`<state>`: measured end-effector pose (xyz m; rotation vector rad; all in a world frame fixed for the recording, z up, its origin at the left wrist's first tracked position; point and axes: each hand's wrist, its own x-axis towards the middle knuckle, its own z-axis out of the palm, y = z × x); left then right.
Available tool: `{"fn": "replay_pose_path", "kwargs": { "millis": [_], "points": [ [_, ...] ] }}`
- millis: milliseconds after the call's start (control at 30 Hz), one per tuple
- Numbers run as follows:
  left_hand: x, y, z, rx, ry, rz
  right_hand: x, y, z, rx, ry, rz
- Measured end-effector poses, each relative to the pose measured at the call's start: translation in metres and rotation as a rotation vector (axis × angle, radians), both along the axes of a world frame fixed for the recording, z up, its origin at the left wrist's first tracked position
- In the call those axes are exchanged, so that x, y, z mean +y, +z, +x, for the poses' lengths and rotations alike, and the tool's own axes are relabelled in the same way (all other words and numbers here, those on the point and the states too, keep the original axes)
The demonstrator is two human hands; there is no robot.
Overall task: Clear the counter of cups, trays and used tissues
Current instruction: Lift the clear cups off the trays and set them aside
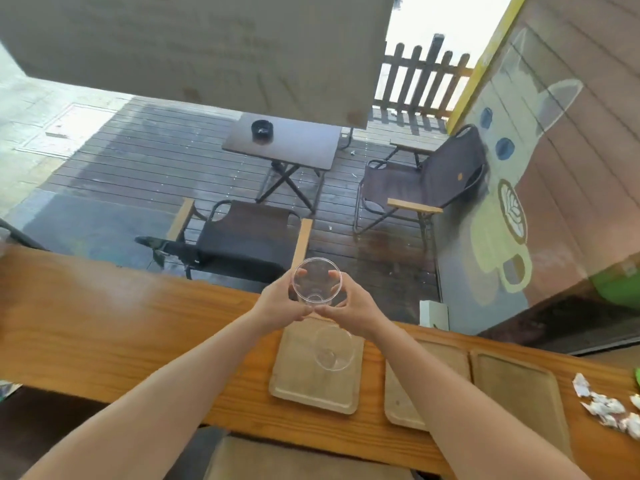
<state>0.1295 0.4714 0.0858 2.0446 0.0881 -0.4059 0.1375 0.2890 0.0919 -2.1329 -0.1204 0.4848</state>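
Head view: clear cup (317, 280) faint between hands (280, 301) (358, 303)

the round clear plastic cup (317, 280) is smooth and glossy, as is the second clear plastic cup (334, 351). the rectangular pale wooden tray (311, 393) looks matt. the orange-brown wooden surface (104, 323) has a varnished sheen. the crumpled white paper tissues (604, 408) look rough.

1. Premises: a café, customer seating side.
2. A long wooden counter (104, 323) runs along a window. Wooden serving trays (304, 386) lie on it, with a clear plastic cup (334, 348) on one.
3. The glass bears a painted latte cup (498, 237).
4. Outside, decking (138, 161) holds a folding table (294, 147), an ashtray (261, 129) and folding chairs (433, 174).
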Motion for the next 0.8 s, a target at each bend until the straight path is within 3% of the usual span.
{"fn": "replay_pose_path", "kwargs": {
  "millis": [400,800],
  "points": [
    [0.117,-0.042,0.021,0.091,0.013,0.135,0.126,-0.06,0.02,0.114,-0.026,0.031],
    [0.139,-0.101,0.02,0.181,0.087,0.143,0.163,-0.123,0.02,0.245,-0.079,-0.009]
  ]
}}
